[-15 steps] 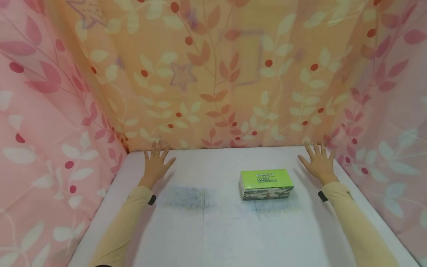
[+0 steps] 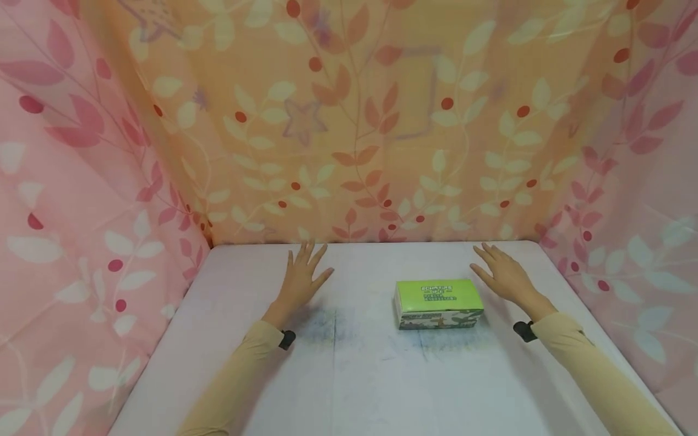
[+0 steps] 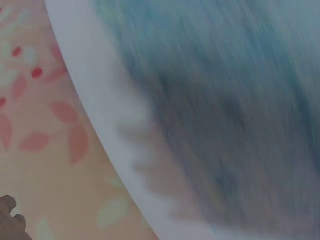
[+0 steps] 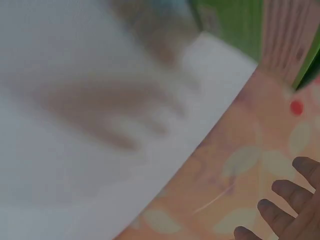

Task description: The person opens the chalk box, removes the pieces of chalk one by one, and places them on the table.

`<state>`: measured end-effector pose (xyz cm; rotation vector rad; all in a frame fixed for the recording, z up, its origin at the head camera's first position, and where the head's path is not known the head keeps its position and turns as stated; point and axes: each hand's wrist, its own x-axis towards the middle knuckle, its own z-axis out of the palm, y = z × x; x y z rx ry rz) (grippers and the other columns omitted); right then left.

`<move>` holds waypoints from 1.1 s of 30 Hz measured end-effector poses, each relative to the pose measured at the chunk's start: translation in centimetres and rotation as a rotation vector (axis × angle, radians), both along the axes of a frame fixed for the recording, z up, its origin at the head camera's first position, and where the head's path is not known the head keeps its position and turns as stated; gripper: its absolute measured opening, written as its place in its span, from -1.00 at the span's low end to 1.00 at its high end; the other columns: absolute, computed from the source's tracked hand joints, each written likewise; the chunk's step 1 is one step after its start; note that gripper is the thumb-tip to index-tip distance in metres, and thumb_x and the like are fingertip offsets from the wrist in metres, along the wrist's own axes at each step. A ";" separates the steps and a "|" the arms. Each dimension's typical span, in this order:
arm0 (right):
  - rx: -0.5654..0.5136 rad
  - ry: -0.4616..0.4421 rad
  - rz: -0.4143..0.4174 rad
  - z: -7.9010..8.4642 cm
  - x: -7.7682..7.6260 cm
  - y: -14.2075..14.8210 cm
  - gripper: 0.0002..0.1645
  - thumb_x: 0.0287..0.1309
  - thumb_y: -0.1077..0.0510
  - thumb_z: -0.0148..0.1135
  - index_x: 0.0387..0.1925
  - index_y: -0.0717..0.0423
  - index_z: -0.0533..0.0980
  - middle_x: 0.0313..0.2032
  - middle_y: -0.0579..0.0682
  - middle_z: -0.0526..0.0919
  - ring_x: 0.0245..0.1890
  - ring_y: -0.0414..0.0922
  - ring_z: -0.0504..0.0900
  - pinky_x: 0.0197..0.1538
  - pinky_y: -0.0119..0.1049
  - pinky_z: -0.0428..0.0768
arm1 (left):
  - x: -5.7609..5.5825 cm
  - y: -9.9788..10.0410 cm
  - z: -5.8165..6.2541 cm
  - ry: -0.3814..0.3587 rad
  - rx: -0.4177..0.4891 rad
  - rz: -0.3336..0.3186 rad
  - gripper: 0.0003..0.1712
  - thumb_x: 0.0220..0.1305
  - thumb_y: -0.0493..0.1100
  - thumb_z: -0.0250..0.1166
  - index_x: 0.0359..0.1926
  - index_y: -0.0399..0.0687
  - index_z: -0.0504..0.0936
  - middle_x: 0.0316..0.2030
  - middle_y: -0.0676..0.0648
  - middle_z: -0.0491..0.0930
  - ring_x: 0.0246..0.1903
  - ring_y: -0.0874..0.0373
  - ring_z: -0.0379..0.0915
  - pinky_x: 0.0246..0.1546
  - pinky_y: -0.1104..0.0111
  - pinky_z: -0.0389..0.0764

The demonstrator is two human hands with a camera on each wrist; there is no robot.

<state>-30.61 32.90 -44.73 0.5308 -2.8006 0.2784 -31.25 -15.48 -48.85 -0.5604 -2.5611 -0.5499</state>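
Observation:
A green-topped cardboard box (image 2: 438, 297) with pale lettering and a patterned front lies on the white table, right of centre. Just to its right and slightly behind, my right hand (image 2: 504, 277) hovers with fingers spread, apart from the box. My left hand (image 2: 299, 281) is left of the box, fingers spread over the table and holding nothing. In the right wrist view the box (image 4: 230, 25) shows at the top, and fingers of the right hand (image 4: 295, 205) enter at lower right. Only some fingertips of the left hand (image 3: 11, 220) appear in the left wrist view.
The white table (image 2: 360, 387) carries bluish smudges (image 2: 322, 327) near its middle. An orange leaf-patterned curtain (image 2: 349, 121) hangs behind, with pink curtains (image 2: 71, 242) on both sides. A dark wrist device (image 2: 287, 340) sits at each cuff.
My left hand has moved right, toward the table's middle. My right hand has shifted slightly left and turned toward the box. The box keeps its place on the table.

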 end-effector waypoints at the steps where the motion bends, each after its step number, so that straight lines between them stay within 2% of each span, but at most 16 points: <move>1: 0.003 0.008 0.027 0.1 0.3 -0.7 -0.33 0.24 -0.05 0.08 0.25 0.28 0.28 0.24 0.37 0.26 0.23 0.34 0.21 0.17 0.25 0.19 | 0.3 0.8 -0.1 0.009 0.020 -0.022 -0.25 0.29 0.31 -0.04 0.39 0.13 0.14 0.40 -0.20 0.00 0.41 -0.10 -0.21 0.23 -0.25 -0.14; 2: 0.003 0.012 0.048 0.1 0.7 -1.3 -0.35 0.23 -0.03 0.09 0.24 0.26 0.30 0.24 0.36 0.28 0.22 0.33 0.23 0.17 0.24 0.21 | 0.6 1.7 -0.2 0.009 0.033 -0.047 -0.25 0.29 0.30 -0.02 0.39 0.09 0.16 0.38 -0.23 0.06 0.39 -0.14 -0.13 0.22 -0.25 -0.09; 5: 0.014 0.018 0.100 0.0 1.8 -3.1 -0.38 0.24 -0.04 0.09 0.23 0.20 0.33 0.23 0.30 0.33 0.22 0.28 0.28 0.14 0.22 0.27 | 1.5 4.0 -0.5 -0.058 0.040 -0.122 -0.24 0.29 0.29 -0.01 0.37 0.01 0.18 0.34 -0.23 0.15 0.35 -0.15 0.01 0.24 -0.20 -0.03; 10: 0.040 -0.033 0.188 -0.2 3.3 -5.2 -0.36 0.25 -0.16 0.04 0.27 0.06 0.32 0.25 0.20 0.33 0.24 0.22 0.29 0.14 0.21 0.28 | 3.2 7.4 -0.7 -0.229 -0.075 -0.244 -0.17 0.25 0.36 -0.03 0.41 0.08 0.08 0.37 -0.14 0.12 0.36 -0.07 0.00 0.28 -0.12 -0.01; 13: 0.093 -0.050 0.202 -0.4 3.8 -5.3 -0.28 0.18 -0.30 0.03 0.28 -0.06 0.31 0.26 0.14 0.33 0.27 0.17 0.26 0.22 0.22 0.13 | 4.0 9.4 -0.5 -0.286 -0.101 -0.313 -0.08 0.19 0.37 0.04 0.43 0.05 0.02 0.38 -0.15 0.09 0.37 -0.05 -0.01 0.28 -0.10 0.01; 17: 0.175 -0.041 0.185 -0.9 4.0 -5.0 -0.14 0.03 -0.49 0.00 0.28 -0.16 0.30 0.25 0.09 0.36 0.28 0.13 0.25 0.28 0.24 -0.07 | 4.8 11.5 -0.8 -0.345 -0.078 -0.369 0.00 0.15 0.33 0.14 0.44 -0.01 -0.05 0.40 -0.15 0.04 0.38 -0.05 -0.04 0.29 -0.04 0.03; 19: 0.199 -0.043 0.184 -1.3 4.0 -4.7 -0.09 -0.02 -0.54 -0.01 0.29 -0.18 0.30 0.25 0.08 0.37 0.27 0.12 0.27 0.27 0.23 -0.02 | 4.9 12.3 -1.2 -0.374 -0.061 -0.380 0.03 0.14 0.32 0.17 0.44 -0.01 -0.09 0.41 -0.14 0.00 0.38 -0.04 -0.06 0.30 -0.01 0.04; 21: 0.209 -0.057 0.197 -1.6 3.9 -4.3 -0.07 -0.02 -0.55 -0.03 0.30 -0.17 0.28 0.25 0.07 0.36 0.26 0.12 0.29 0.23 0.21 0.12 | 5.0 12.9 -1.5 -0.408 -0.042 -0.382 0.06 0.12 0.32 0.17 0.45 0.00 -0.12 0.42 -0.12 -0.04 0.39 -0.01 -0.09 0.32 0.04 0.03; 25: 0.161 -0.110 0.240 -1.8 3.9 -3.9 -0.08 0.01 -0.50 0.00 0.32 -0.15 0.25 0.27 0.05 0.33 0.23 0.08 0.32 0.10 0.15 0.35 | 5.0 13.7 -2.0 -0.460 -0.009 -0.360 0.10 0.09 0.35 0.19 0.46 0.06 -0.19 0.43 -0.08 -0.05 0.39 0.05 -0.08 0.30 0.11 0.12; 29: 0.124 -0.132 0.270 -1.8 3.7 -3.6 -0.12 0.05 -0.45 0.03 0.33 -0.13 0.23 0.28 0.02 0.31 0.24 0.03 0.30 0.07 0.09 0.41 | 4.9 14.2 -2.3 -0.485 0.036 -0.340 0.13 0.08 0.32 0.22 0.46 0.10 -0.26 0.40 -0.01 0.04 0.36 0.12 0.02 0.24 0.17 0.24; 33: 0.106 -0.104 0.285 -2.0 3.7 -3.3 -0.15 0.06 -0.41 0.08 0.31 -0.11 0.27 0.27 0.02 0.33 0.23 0.02 0.32 0.05 0.08 0.43 | 4.8 14.7 -2.4 -0.506 0.067 -0.327 0.15 0.08 0.30 0.24 0.45 0.13 -0.29 0.38 -0.01 0.08 0.34 0.12 0.07 0.20 0.18 0.31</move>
